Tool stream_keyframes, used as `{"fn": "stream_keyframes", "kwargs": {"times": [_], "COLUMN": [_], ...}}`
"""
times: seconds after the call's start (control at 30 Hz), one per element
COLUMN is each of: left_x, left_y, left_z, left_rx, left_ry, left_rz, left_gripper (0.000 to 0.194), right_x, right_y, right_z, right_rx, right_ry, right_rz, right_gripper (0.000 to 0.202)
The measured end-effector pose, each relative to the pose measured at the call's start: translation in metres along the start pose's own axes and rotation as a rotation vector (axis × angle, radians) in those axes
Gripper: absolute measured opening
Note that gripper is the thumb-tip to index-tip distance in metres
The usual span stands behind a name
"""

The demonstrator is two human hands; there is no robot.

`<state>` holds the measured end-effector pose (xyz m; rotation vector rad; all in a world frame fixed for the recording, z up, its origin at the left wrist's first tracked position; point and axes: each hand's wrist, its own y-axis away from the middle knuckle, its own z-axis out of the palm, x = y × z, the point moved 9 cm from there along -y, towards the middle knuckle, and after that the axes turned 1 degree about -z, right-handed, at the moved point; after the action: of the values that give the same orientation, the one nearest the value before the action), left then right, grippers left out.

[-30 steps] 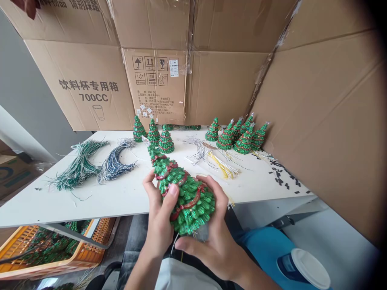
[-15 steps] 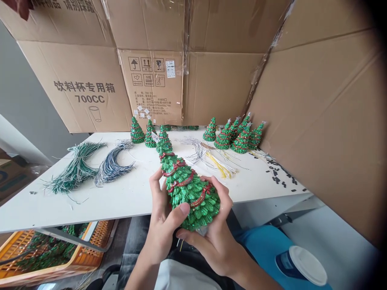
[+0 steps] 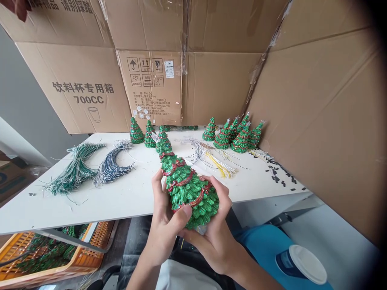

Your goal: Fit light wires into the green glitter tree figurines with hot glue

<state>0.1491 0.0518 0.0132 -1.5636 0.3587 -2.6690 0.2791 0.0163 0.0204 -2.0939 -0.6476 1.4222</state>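
A glittery green Christmas tree figurine (image 3: 189,189) with red garlands is held tilted over the table's front edge, its tip pointing away and to the left. My left hand (image 3: 169,221) wraps its left side, thumb pressed on the lower branches. Around the base and right side curls my right hand (image 3: 216,225), its thumb under the bottom edge. The underside of the figurine is mostly hidden by my hands. Behind its tip stands a smaller-looking tree figurine (image 3: 163,141), partly overlapped by it.
On the white table (image 3: 130,205) lie a green wire bundle (image 3: 74,167), a blue-white wire bundle (image 3: 114,163) and yellow-white wires (image 3: 220,163). Several tree figurines (image 3: 241,139) and small black pieces (image 3: 276,175) are at the right. Cardboard (image 3: 223,88) walls the back; an orange crate (image 3: 87,249) is below.
My left thumb has shifted slightly up and right on the figurine. The thin wire ends seen below the base are now less visible. Both hands keep their hold.
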Motion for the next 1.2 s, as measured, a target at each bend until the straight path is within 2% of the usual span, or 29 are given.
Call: {"fn": "stream_keyframes", "kwargs": {"times": [0.5, 1.2], "left_x": [-0.0028, 0.0028], "left_y": [0.0010, -0.0023], "left_z": [-0.0007, 0.0059], "left_rx": [0.014, -0.055], "left_ry": [0.002, -0.022], "left_rz": [-0.052, -0.015], "left_gripper": [0.100, 0.089], "right_x": [-0.0004, 0.0009], "right_y": [-0.0004, 0.0007], "right_z": [0.0000, 0.0002], "right_rx": [-0.003, 0.019], "right_ry": [-0.051, 0.007], "right_rz": [0.008, 0.010], "right_gripper": [0.112, 0.109]}}
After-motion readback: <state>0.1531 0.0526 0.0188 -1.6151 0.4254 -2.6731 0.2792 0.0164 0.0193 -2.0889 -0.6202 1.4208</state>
